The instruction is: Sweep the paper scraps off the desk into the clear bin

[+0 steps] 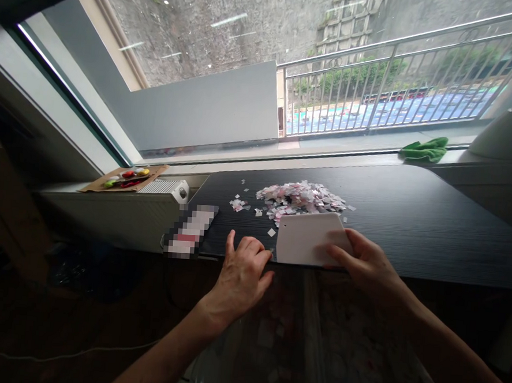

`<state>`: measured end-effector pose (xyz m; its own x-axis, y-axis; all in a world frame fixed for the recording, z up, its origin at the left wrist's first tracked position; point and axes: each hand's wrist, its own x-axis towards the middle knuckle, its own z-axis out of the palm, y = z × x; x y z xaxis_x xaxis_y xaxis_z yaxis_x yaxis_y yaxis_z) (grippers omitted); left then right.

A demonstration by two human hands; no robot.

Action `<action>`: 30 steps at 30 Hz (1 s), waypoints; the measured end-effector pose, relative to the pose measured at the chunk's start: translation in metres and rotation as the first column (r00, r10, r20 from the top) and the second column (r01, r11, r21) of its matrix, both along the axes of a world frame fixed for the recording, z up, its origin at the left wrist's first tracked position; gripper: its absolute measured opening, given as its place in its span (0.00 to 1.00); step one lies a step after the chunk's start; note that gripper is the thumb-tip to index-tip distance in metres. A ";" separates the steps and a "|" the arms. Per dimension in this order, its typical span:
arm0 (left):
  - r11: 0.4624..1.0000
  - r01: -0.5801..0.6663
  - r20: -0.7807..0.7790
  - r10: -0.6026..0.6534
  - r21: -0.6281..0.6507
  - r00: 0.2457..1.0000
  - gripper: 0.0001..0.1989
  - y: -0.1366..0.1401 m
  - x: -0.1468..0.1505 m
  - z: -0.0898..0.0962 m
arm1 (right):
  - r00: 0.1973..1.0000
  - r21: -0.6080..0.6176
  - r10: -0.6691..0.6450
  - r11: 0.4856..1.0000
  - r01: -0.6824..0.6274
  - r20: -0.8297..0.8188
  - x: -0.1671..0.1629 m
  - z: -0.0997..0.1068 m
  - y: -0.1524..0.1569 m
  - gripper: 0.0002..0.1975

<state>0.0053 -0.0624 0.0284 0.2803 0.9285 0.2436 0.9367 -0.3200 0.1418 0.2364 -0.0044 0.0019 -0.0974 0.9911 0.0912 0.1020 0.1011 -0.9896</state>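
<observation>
While the right hand (367, 255) holds a thin, flat, white plate with rounded corners (307, 235), the left hand (243, 266) is just beside it, as the head view shows. The right hand has a narrow grip: the thumb lies on the upper face of the plate, at its right end, and the other fingers are partly hidden behind it. The plate is at the front edge of a black table top with wood grain (431, 225), and a small dark hole is near its far left corner. The left hand is loosely spread, with the thumb apart from the bent fingers, near the same edge; whether its fingertips touch the table, I cannot tell. Directly behind the plate lies a loose heap of small white and pinkish paper squares (301, 195), which spreads on the table. To the left of this heap there is a smaller cluster of similar pieces (238, 204), and one single white square (271, 232) lies between the left hand and the heap. A blurred rectangular object (193, 228) is at the left end of the table. Below the front edge, in the shadow, clear plastic (199, 379) with pale pieces is dimly visible. A crumpled green cloth (425, 150) rests on the window sill behind.
</observation>
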 end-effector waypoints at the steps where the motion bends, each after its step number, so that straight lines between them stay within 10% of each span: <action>1: 1.000 -0.006 0.001 0.006 0.001 1.000 0.09 -0.001 -0.002 0.000 | 1.000 0.007 -0.017 1.000 0.017 -0.004 0.001 0.002 0.000 0.11; 9: 0.998 -0.043 0.009 0.043 0.039 0.999 0.11 -0.004 -0.012 -0.001 | 0.984 0.294 -0.109 0.954 0.064 0.140 -0.027 0.011 0.024 0.12; 15: 0.997 -0.055 0.015 0.054 0.060 0.998 0.10 -0.006 -0.018 -0.002 | 0.967 0.273 -0.018 0.961 -0.055 0.256 -0.012 0.016 0.028 0.11; 21: 0.999 -0.050 0.011 0.050 0.017 0.999 0.10 -0.003 -0.013 -0.001 | 0.882 0.372 -0.314 0.911 0.176 0.352 0.025 0.035 0.017 0.11; 30: 0.997 -0.032 0.025 0.030 0.077 0.999 0.11 -0.002 -0.011 0.002 | 0.977 0.080 -0.205 0.976 0.200 0.064 0.028 0.023 0.044 0.10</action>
